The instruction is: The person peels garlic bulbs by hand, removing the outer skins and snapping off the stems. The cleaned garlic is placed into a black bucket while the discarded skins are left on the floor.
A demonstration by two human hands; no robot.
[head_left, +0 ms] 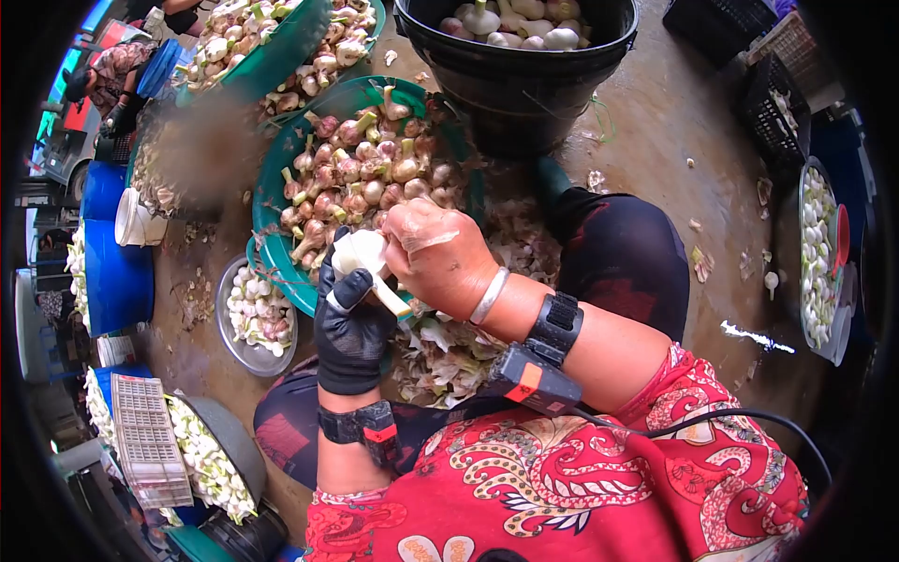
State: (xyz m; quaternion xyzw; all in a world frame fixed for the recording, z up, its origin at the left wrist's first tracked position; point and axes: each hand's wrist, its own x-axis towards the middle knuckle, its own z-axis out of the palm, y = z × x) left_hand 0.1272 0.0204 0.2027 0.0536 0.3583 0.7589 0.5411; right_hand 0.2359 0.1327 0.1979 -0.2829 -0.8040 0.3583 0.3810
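Observation:
My left hand (pixel 353 328), in a black glove, is closed around a white garlic bulb (pixel 361 253) whose cut stem points down and to the right. Bare and curled, my right hand (pixel 437 253) meets the bulb's right side; its fingertips are turned away, so whatever they pinch is hidden. A pale flake of garlic skin seems stuck to the back of that hand. Just beyond both hands sits a green basin (pixel 272 220) full of unpeeled garlic bulbs (pixel 351 169) with purplish skins. Peeled skins (pixel 445 361) lie heaped below my hands, between my legs.
A black bucket (pixel 524 98) of garlic bulbs stands ahead. To the left is a metal bowl (pixel 234 328) of whiter bulbs. Blue tubs (pixel 122 272) line the far left, where another person (pixel 117 75) works. At right are a black crate (pixel 773 112) and a basin of small white pieces (pixel 817 253).

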